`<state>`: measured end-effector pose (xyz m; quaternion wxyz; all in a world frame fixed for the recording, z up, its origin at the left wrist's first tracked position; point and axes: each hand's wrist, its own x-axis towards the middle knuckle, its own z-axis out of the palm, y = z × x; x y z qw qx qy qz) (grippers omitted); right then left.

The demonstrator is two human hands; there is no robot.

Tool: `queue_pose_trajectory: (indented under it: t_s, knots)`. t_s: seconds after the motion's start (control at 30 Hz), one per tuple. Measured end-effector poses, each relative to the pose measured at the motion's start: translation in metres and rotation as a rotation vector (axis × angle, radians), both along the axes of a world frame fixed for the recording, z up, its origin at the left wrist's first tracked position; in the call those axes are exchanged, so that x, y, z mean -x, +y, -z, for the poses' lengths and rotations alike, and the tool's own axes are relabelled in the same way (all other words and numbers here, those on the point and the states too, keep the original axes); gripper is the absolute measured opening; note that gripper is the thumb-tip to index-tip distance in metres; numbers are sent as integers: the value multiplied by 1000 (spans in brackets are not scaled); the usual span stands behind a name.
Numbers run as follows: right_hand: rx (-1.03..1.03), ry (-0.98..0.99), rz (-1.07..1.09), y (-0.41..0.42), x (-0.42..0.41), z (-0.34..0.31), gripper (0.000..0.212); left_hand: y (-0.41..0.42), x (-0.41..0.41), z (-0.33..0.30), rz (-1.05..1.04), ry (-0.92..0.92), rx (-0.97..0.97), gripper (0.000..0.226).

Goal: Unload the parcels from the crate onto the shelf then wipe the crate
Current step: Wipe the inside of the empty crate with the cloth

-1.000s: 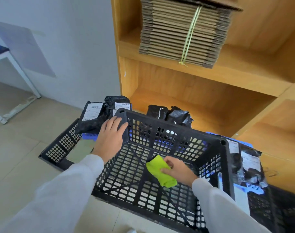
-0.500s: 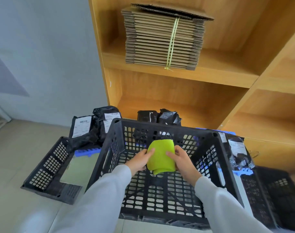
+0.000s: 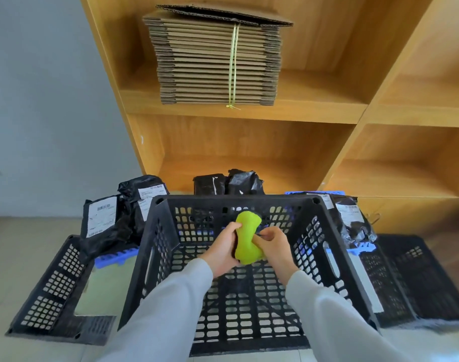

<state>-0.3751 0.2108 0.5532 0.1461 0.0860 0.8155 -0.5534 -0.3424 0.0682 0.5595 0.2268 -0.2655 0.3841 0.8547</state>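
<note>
A black latticed plastic crate (image 3: 155, 231) stands on the floor in front of me, with no parcels inside. Both my hands are inside it, holding a lime-green cloth (image 3: 246, 239) between them. My left hand (image 3: 223, 249) squeezes the cloth's left side and my right hand (image 3: 272, 244) pinches its right side. Two black parcels (image 3: 228, 182) lie on the bottom wooden shelf (image 3: 288, 176) behind the crate. More black parcels with white labels sit left (image 3: 110, 223) and right (image 3: 351, 220) of the crate.
A tied stack of flattened cardboard (image 3: 218, 61) fills the shelf above. Flattened black crates lie on the floor at left (image 3: 48, 296) and right (image 3: 419, 278), with blue plastic pieces (image 3: 113, 259) under the parcels. A grey wall is on the left.
My left hand left the crate's rim and joined the right on the cloth. The cloth rose from the crate floor and is now squeezed narrower between both hands.
</note>
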Motion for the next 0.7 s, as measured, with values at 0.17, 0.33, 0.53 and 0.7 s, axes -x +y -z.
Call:
queue_pose_trajectory:
  t_s: [0.17,0.33,0.53,0.7]
  knots:
    - [-247,152,-239,26,20,-18,3,1,20,16,-1,45,137,61]
    - [-482,434,-283,79,47,-38,8,-1,38,37,115,99,424,91]
    - [-666,550,-172,138,59,-41,15,1,51,63,353,280,1084,53]
    - [-506,293,-248,161,50,-28,52,18,59,83,531,470,1581,43]
